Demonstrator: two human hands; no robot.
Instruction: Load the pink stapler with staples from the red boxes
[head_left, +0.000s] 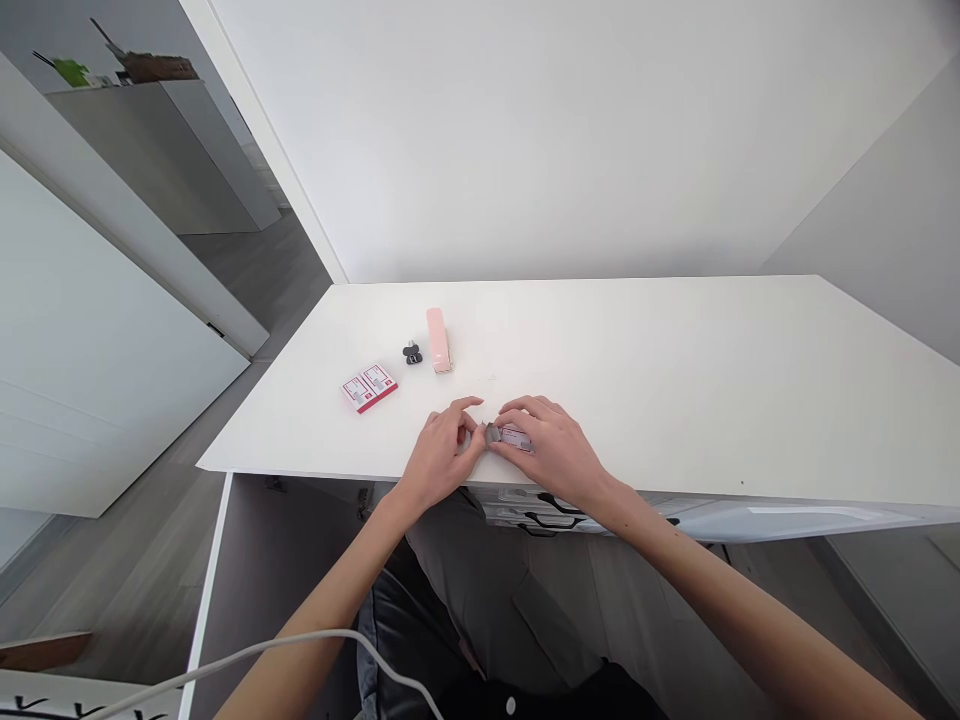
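Near the front edge of the white table, my two hands meet over a small white and red staple box (pixel 516 437). A grey strip of staples (pixel 492 434) shows at the box's left end. My right hand (pixel 551 445) is closed around the box, its fingers covering part of it. The thumb and fingers of my left hand (pixel 444 450) pinch at the staples from the left. Farther back lies a pink stapler (pixel 439 342). Beside it is a small black staple remover (pixel 412 353). Two more white and red staple boxes (pixel 369 387) lie side by side to the left.
The white tabletop (pixel 675 380) stretches to the right and meets a white wall (pixel 562 140) behind. Below its front edge are drawers with black handles (pixel 555 520). A white cable (pixel 330 633) crosses the lower left, over my left forearm. A white door (pixel 90 350) stands at left.
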